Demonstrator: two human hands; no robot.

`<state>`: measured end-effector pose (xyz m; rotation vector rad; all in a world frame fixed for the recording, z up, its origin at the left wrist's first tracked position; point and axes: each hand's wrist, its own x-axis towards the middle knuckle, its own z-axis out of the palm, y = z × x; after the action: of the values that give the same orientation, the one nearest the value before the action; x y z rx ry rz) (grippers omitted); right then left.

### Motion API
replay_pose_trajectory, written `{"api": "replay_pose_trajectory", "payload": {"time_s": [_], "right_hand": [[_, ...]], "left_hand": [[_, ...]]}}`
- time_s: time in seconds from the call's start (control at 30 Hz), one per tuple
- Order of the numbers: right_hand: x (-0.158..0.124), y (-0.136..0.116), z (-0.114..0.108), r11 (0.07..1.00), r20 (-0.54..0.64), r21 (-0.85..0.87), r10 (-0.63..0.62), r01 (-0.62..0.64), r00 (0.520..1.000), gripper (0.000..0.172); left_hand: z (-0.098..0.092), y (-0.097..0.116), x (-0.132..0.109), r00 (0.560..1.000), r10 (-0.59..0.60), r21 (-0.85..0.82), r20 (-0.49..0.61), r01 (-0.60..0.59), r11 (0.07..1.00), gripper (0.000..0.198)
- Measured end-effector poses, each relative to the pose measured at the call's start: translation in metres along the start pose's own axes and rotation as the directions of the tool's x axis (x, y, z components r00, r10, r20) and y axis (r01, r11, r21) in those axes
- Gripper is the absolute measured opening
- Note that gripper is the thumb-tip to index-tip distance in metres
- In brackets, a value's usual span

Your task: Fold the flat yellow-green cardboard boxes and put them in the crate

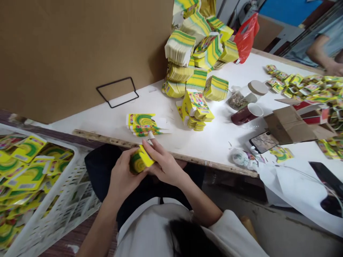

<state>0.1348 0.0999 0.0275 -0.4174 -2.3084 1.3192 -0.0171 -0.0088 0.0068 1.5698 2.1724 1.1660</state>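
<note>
Grip: grasping with both. Left hand (122,175) wrapped around the body of a small yellow-and-green carton (140,162), right hand (167,167) with thumb and fingers at its upper end, white cover (151,135) on one fingertip. Position of carton: over the lap, just off the near edge of the tabletop (158,107).

Left to right:
- Far left, low: white plastic crate (60,217) with slotted wall, heaped with yellow-green cartons (29,175). Reddish-brown floor beneath.
- Behind: tall brown cardboard panel (80,46), upright; at its foot, thin black rectangular frame (124,102).
- Tabletop: white, scuffed, littered with scraps, edged in worn wood strip (102,140).
- Near edge, just ahead of the hands: overlapping flat cartons (143,120).
- Centre back: tall, uneven stack of bundled flat cartons (180,48); in front, a smaller pile (198,103).
- Beside stack: red plastic bag (245,43).
- Right of centre: lidded clear jar (238,100), dark red mug (242,116), phone (264,142) near a brown cardboard box (292,123) with raised flaps.
- Far right: spread of small cartons (308,85); beyond, forearm of another person (318,51), blurred. Blue panel (291,10) at top. Below: white sheet (289,192) over tabletop edge, grey floor (227,214).
</note>
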Motion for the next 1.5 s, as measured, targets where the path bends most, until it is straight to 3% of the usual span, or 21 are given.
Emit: {"api": "replay_pose_trajectory", "payload": {"time_s": [0.1,0.23,0.3,0.4,0.5,0.63,0.7,0.83,0.93,1.0,1.03,1.1,1.13,1.2,1.3,1.43,1.5], "right_hand": [[0.000,0.007,-0.004,0.999,0.118,-0.020,-0.039,0.042,0.992,0.068],[0.002,0.012,-0.012,0.997,0.158,-0.069,-0.023,0.034,0.987,0.036],[0.003,0.012,-0.017,0.995,0.185,-0.092,-0.027,0.044,0.982,0.028],[0.001,0.010,-0.020,0.993,0.222,-0.105,-0.028,0.053,0.975,0.029],[-0.001,0.009,-0.020,0.994,0.177,-0.106,-0.009,0.029,0.984,0.030],[-0.002,0.010,-0.025,0.997,0.185,0.008,-0.080,0.080,0.979,0.022],[-0.002,0.008,-0.023,0.995,0.204,0.046,-0.090,0.083,0.975,0.026],[-0.002,0.005,-0.003,0.999,0.086,0.021,0.039,-0.041,0.996,0.066],[0.001,0.009,0.008,0.995,0.010,0.102,0.019,-0.020,1.000,0.081],[0.007,0.017,0.006,0.989,-0.044,0.149,0.014,-0.007,0.999,0.074],[0.013,0.022,0.002,0.989,-0.082,0.143,0.035,-0.023,0.996,0.060],[0.028,0.033,-0.007,0.993,-0.192,0.070,0.109,-0.097,0.975,0.027],[0.037,0.038,-0.012,0.990,-0.257,0.013,0.137,-0.139,0.957,0.017],[0.057,0.049,-0.018,0.966,-0.362,-0.124,0.170,-0.228,0.917,0.014],[0.084,0.062,-0.020,0.882,-0.389,-0.322,0.209,-0.345,0.897,0.026],[0.101,0.069,-0.017,0.843,-0.353,-0.382,0.244,-0.377,0.903,0.026],[0.103,0.068,-0.017,0.841,-0.350,-0.383,0.251,-0.382,0.903,0.028]], "left_hand": [[-0.012,-0.002,-0.001,0.997,-0.035,-0.036,0.070,0.037,0.999,0.059],[-0.014,-0.001,-0.001,0.992,-0.063,-0.028,0.110,0.066,0.997,0.068],[-0.013,0.001,0.000,0.981,-0.113,-0.055,0.158,0.123,0.991,0.079],[-0.014,0.004,0.002,0.969,-0.129,-0.063,0.210,0.145,0.987,0.083],[-0.016,0.007,0.003,0.968,-0.118,-0.040,0.222,0.130,0.991,0.081],[-0.019,0.009,0.004,0.959,-0.101,-0.095,0.266,0.130,0.987,0.083],[-0.019,0.009,0.004,0.962,-0.096,-0.099,0.257,0.125,0.987,0.083],[-0.014,0.007,0.003,0.977,-0.132,-0.008,0.168,0.135,0.991,0.080],[-0.011,0.003,-0.001,0.974,-0.176,-0.130,0.142,0.195,0.972,0.080],[-0.018,-0.005,-0.005,0.972,-0.236,-0.361,-0.020,0.213,0.908,0.076],[-0.024,-0.011,-0.006,0.945,-0.287,-0.493,-0.157,0.176,0.852,0.071],[-0.042,-0.030,-0.009,0.818,-0.410,-0.675,-0.404,0.036,0.737,0.061],[-0.051,-0.041,-0.010,0.775,-0.453,-0.718,-0.442,-0.003,0.696,0.064],[-0.063,-0.062,-0.013,0.780,-0.511,-0.748,-0.361,0.085,0.659,0.075],[-0.058,-0.077,-0.015,0.751,-0.632,-0.881,-0.192,0.153,0.448,0.067],[-0.028,-0.061,-0.008,0.594,-0.803,-0.982,0.049,0.176,0.070,0.051],[-0.019,-0.049,-0.001,0.528,-0.844,-0.989,0.098,0.146,-0.024,0.046]]}}
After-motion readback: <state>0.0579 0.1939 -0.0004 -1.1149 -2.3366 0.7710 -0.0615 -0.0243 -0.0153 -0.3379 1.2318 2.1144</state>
